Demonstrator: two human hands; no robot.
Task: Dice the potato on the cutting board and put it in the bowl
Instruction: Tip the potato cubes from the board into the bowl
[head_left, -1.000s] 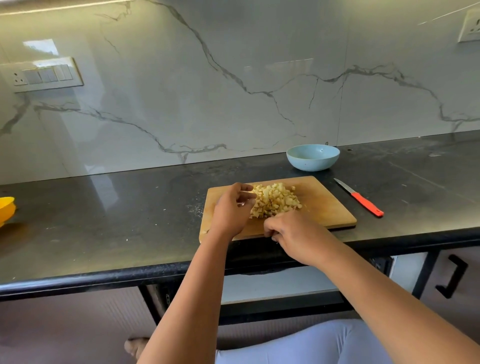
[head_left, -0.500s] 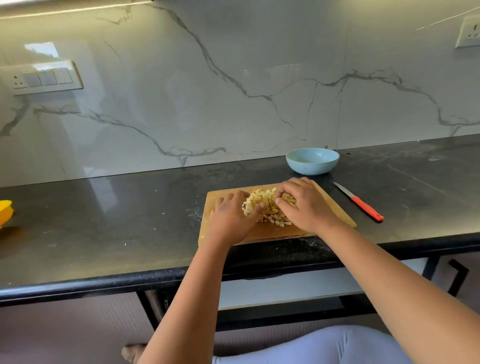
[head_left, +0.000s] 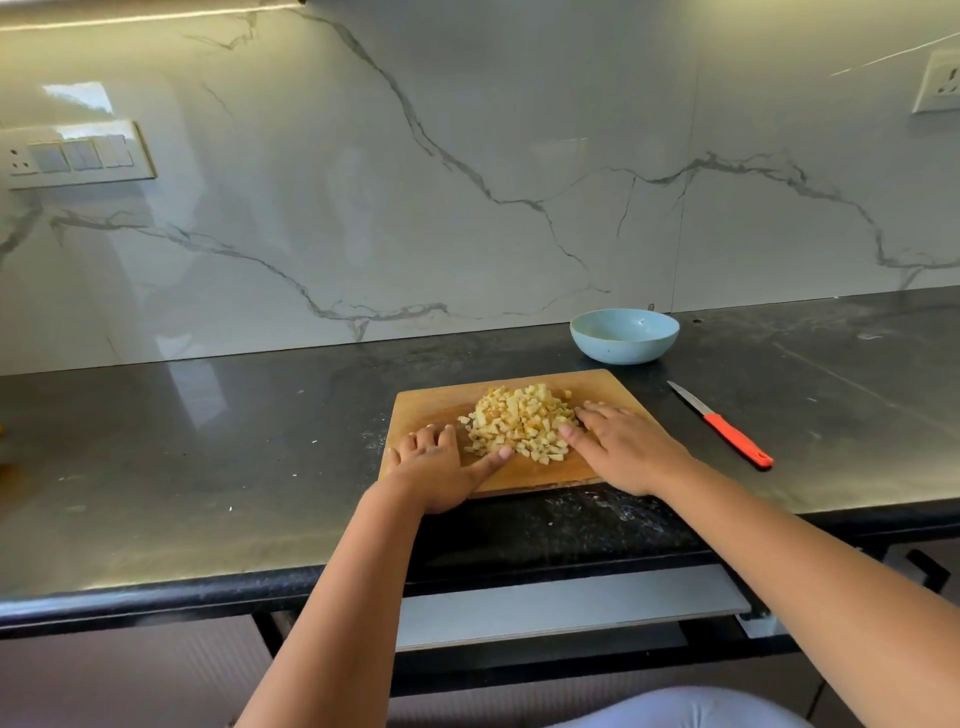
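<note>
- The diced potato (head_left: 521, 426) lies in one heap on the middle of the cutting board (head_left: 415, 410), which sits on the dark worktop (head_left: 208, 431) near its front edge.
- The left hand (head_left: 441, 467) rests flat on the board's left part, fingers spread and thumb stretched toward the heap's near-left edge; it holds nothing.
- The right hand (head_left: 618, 447) lies on the board's right part, fingers straight and touching the heap's right side, also gripping nothing.
- The heap sits between the two hands, so the grip looks set to gather the pieces for scooping; that is a judgement.
- The bowl (head_left: 624, 335), apparently empty, stands just beyond the board's far right corner, within easy reach.
- The knife (head_left: 722, 426) lies to the right of the board, apart from it, so cutting seems finished.
</note>
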